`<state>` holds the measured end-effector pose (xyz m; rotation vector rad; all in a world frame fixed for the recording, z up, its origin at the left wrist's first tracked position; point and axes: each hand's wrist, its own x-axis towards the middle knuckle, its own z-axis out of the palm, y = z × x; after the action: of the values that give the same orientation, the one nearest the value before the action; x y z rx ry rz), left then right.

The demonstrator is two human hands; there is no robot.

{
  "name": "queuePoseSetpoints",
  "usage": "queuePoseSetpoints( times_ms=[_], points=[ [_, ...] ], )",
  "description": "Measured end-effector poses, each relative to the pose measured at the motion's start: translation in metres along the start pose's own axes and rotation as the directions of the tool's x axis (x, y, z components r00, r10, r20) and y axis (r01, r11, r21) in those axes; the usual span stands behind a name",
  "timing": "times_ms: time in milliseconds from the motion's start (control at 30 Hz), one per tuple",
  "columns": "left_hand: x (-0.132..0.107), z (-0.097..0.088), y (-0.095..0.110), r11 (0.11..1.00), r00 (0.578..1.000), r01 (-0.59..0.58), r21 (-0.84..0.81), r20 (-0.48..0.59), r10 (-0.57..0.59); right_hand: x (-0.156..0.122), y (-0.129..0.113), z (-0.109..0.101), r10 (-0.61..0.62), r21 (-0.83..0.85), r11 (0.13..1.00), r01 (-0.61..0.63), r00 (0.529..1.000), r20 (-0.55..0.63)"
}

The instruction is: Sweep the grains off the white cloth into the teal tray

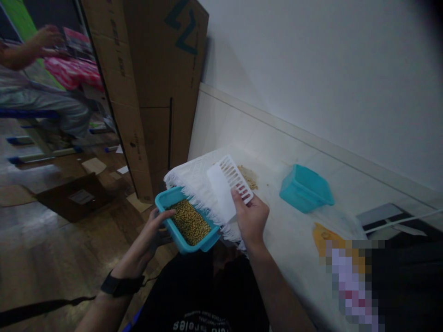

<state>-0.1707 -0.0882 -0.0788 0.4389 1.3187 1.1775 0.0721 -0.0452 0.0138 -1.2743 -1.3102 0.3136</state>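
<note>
My left hand [151, 234] is closed on the rim of a teal plastic container [176, 240], its thumb over the edge. Yellow-green beans [191, 223] fill the lower part of this container, which hangs just off the table's near edge. My right hand [254, 220] pinches a flat white slotted plastic piece [218, 186], solid on one half and slotted on the other. The piece tilts over a fringed white cloth [188, 173] on the table. Partly behind it lies a pile of small pale bits [248, 176].
A second teal container [300, 193] stands on the white table [277, 230] to the right. Beyond it are an orange packet [323, 237] and dark items. A tall cardboard box [155, 92] rises at left. A seated person [41, 87] is farther left.
</note>
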Motion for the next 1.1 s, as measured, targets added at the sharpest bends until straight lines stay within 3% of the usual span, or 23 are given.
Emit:
queuePoseSetpoints(
  times_ms=[300,767,1100],
  points=[
    [-0.004,0.007,-0.007,0.999,0.999,0.018,0.034,0.048,-0.019,0.011,0.033,0.030,0.115,-0.008,0.993,-0.115,0.993,-0.040],
    [-0.010,0.015,-0.004,0.999,1.000,0.003,0.046,0.008,-0.003,0.006,0.066,-0.030,0.204,-0.009,0.977,-0.213,0.945,-0.257],
    [-0.006,0.011,-0.007,0.999,0.998,-0.004,0.041,0.063,0.001,-0.001,0.083,-0.065,0.238,-0.022,0.965,-0.261,0.908,-0.345]
  ],
)
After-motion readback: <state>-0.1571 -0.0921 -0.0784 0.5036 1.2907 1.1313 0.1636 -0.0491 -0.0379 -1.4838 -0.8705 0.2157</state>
